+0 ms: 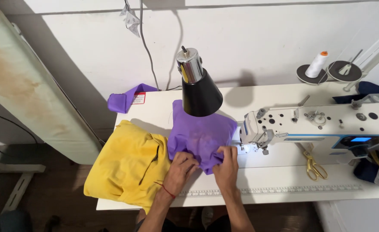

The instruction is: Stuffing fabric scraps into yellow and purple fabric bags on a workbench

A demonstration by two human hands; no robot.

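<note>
- The left hand (180,168) and right hand (227,165) both pinch the near edge of the purple cloth (200,136), fingers curled onto a fold; the cloth lies on the white table (284,180), just left of the sewing machine (314,124).
- Risk — the right fingers sit close to the needle area at the machine's head; a slip toward it could catch a fingertip, I judge.
- Risk — the fold looks small and bunched, so it may spring open or go crooked if either pinch loosens.
- The black lamp (200,92) hangs right over the cloth and hides its far part, so creases there cannot be checked.
- The yellow cloth (129,165) touches the purple one on the left and droops off the table edge — its weight could drag things sideways.
- Gold scissors (313,165) lie to the right, well apart; a thread spool (317,65) stands behind the machine.
- A second purple piece (127,99) lies at the far left corner.
</note>
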